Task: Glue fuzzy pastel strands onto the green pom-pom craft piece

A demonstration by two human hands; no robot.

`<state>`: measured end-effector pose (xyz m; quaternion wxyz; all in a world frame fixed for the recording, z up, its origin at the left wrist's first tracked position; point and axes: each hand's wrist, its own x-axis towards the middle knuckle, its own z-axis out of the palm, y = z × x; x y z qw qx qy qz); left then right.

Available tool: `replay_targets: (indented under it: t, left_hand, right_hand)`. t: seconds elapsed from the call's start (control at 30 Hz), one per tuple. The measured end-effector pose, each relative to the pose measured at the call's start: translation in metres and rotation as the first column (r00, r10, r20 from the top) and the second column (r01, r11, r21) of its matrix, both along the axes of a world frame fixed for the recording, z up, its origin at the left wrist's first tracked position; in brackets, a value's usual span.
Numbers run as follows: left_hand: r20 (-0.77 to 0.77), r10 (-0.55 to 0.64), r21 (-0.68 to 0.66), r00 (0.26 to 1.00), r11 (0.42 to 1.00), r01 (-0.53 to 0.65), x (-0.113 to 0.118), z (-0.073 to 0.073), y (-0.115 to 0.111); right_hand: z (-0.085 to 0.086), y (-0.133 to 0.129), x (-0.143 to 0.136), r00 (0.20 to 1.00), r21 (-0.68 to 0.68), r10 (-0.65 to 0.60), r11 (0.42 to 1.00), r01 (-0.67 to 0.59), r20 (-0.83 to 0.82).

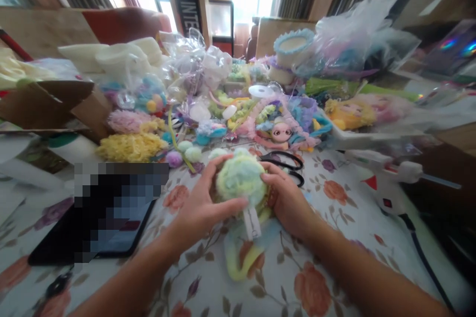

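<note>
Between my two hands sits a fuzzy pale green and yellow ball-shaped craft piece [241, 178], a little above the table. My left hand [208, 198] curls round its left side, thumb across the lower front. On the other side my right hand [284, 193] grips it, with the thumb near the upper right edge. A white tag [252, 223] with dark print hangs from its bottom. Below it, a loop of yellow ribbon [236, 267] trails onto the flowered tablecloth. Just behind my right hand lie black-handled scissors [286, 159], their blades hidden.
A tablet [119, 228] lies at left, a white glue gun [386, 183] with a black cord at right. Behind are small pompoms [182, 156], yellow fuzzy yarn [132, 147], a doll face [281, 132], dolls in a white tray [357, 133], a cardboard box [48, 104] and plastic bags.
</note>
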<state>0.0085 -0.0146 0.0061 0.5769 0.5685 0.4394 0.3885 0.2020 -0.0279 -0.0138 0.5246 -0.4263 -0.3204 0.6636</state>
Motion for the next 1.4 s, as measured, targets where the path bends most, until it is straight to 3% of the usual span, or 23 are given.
replay_targets:
  t: [0.2, 0.33, 0.53, 0.63, 0.77, 0.83, 0.93, 1.27, 1.4]
  left_hand:
    - [0.058, 0.014, -0.124, 0.998, 0.992, -0.007, 0.000, -0.007, -0.004]
    - [0.130, 0.001, -0.223, 0.991, 0.974, 0.029, -0.001, -0.012, -0.004]
    - [0.087, 0.040, -0.226, 0.995, 0.974, -0.019, 0.007, -0.007, -0.006]
    - [0.092, 0.078, -0.267, 0.993, 0.962, -0.051, 0.007, -0.011, -0.006]
    - [0.171, -0.014, -0.224, 0.985, 0.973, 0.053, 0.001, -0.023, -0.004]
    - [0.125, -0.034, -0.178, 0.992, 0.983, 0.056, -0.001, -0.025, -0.003]
    - [0.073, -0.016, -0.147, 0.997, 0.989, 0.026, 0.000, -0.022, -0.002]
    - [0.256, -0.013, -0.280, 0.966, 0.956, 0.087, 0.010, -0.004, -0.005]
    - [0.206, -0.030, -0.265, 0.978, 0.961, 0.085, 0.009, -0.005, -0.004]
  right_hand:
    - [-0.005, -0.011, 0.004, 1.000, 0.003, 0.014, 1.000, -0.014, -0.021]
    - [-0.008, -0.017, 0.005, 0.994, 0.052, 0.069, 0.996, -0.074, 0.080]
    - [-0.008, -0.018, 0.004, 0.969, 0.078, 0.062, 0.994, -0.083, 0.239]
    - [-0.003, -0.016, 0.003, 0.973, 0.055, 0.091, 0.993, -0.106, 0.213]
    - [-0.001, -0.013, 0.003, 0.984, 0.041, 0.094, 0.994, -0.101, 0.152]
    - [-0.001, -0.013, 0.004, 0.986, 0.034, 0.079, 0.996, -0.084, 0.145]
    - [-0.002, -0.013, 0.004, 0.986, 0.040, 0.069, 0.996, -0.076, 0.153]
    - [-0.004, -0.013, 0.007, 0.980, 0.127, 0.066, 0.988, -0.090, 0.187]
    - [-0.002, -0.011, 0.012, 0.939, 0.177, 0.020, 0.981, -0.086, 0.344]
